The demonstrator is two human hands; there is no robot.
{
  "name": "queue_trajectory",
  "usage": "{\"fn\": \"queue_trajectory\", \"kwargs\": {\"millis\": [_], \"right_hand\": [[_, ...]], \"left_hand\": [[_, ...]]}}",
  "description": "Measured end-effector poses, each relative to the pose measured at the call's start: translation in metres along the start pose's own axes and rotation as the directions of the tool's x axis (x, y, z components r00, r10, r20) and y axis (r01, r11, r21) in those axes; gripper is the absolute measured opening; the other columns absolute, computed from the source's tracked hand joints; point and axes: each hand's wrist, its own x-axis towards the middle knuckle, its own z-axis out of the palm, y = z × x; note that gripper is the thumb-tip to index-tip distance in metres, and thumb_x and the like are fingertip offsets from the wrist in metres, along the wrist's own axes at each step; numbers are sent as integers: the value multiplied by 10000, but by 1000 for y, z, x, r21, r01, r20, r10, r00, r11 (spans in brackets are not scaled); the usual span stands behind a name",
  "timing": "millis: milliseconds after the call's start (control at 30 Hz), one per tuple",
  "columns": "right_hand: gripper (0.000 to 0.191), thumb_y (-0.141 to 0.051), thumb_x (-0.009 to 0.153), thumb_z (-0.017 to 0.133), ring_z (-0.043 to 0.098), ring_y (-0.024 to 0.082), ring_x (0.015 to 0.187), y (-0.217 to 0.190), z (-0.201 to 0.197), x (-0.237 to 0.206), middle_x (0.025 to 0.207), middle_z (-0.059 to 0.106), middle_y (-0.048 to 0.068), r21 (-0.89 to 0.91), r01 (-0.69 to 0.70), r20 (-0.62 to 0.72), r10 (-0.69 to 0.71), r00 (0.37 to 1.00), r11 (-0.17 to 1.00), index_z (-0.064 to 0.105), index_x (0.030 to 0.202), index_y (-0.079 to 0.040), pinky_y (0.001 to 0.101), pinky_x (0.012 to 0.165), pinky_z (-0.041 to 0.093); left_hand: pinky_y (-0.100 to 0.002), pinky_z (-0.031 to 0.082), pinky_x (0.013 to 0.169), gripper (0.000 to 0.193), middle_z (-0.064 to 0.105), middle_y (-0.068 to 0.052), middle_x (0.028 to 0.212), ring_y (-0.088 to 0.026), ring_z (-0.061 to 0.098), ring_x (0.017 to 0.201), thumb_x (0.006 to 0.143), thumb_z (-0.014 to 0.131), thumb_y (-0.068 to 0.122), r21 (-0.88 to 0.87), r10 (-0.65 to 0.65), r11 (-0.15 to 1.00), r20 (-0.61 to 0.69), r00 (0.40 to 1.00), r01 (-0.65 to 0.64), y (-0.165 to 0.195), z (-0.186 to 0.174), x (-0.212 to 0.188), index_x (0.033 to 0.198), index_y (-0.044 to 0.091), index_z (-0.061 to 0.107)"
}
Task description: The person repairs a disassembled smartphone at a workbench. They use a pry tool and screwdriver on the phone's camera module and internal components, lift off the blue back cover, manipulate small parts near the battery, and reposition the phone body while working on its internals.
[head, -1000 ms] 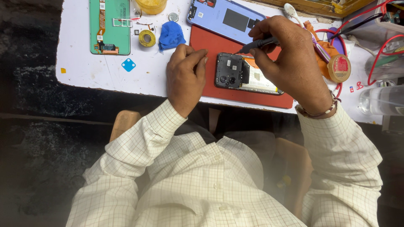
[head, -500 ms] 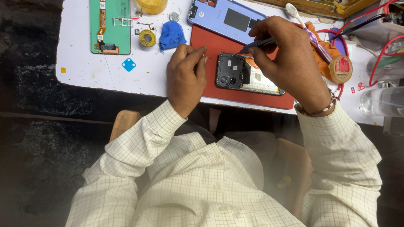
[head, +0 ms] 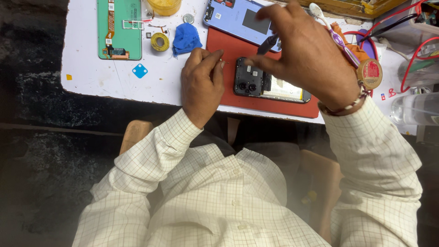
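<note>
Opened phone (head: 270, 84) lies under right hand (head: 311, 55) holding tweezers (head: 266, 44).

- The right hand (head: 315, 59) hides part of the opened phone (head: 267, 84) and most of the dark tool (head: 266, 44).
- Beyond it, the blue back cover (head: 235, 18) runs off the top edge.
- The speck at the left hand (head: 201, 82) fingertips is too small to tell.

So the opened phone (head: 270, 82) is lying flat on the red mat (head: 274, 107), back cover off, dark camera block with two lenses at its left end and a pale battery area toward the right. Just above the phone's camera end there's a thin dark tool (head: 266, 44), tilted, tip pointing down toward the phone's top edge.
</note>
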Motion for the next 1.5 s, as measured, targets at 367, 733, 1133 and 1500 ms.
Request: {"fn": "queue_trajectory", "kwargs": {"millis": [367,733,1133,1500], "right_hand": [[411,-52,854,814,678,309,975,-9,-6,2,1189,547,202,47,-6,17,5,1000,999,588,1193,3,393,745,551],[323,-58,863,793,700,336,856,-13,-5,9,1065,647,222,-35,-63,-30,62,998,997,609,1119,12,399,692,547],[219,104,922,740,744,267,1002,0,1,-15,1066,675,145,124,-54,-1,54,999,991,655,1104,18,329,878,609],[236,109,939,755,714,239,1035,-12,16,-13,1093,668,100,272,1,-106,28,994,962,623,1112,18,315,906,598]], "left_hand": [[-391,514,735,201,598,-113,939,-257,623,830,955,703,11,-6,3,1000,6,1000,-3,1,-1,-1,1151,-26,724],[-395,508,730,208,605,-114,947,-261,624,832,943,709,15,4,5,1000,-2,1000,-5,1,-1,0,1145,-31,723],[-366,524,733,225,592,-92,923,-224,622,826,941,727,25,-14,-25,1000,36,999,25,2,-2,0,1163,-14,727],[-382,505,711,260,588,-89,911,-232,613,814,895,831,138,-28,28,999,25,999,-27,8,-7,3,1123,39,754]]}}
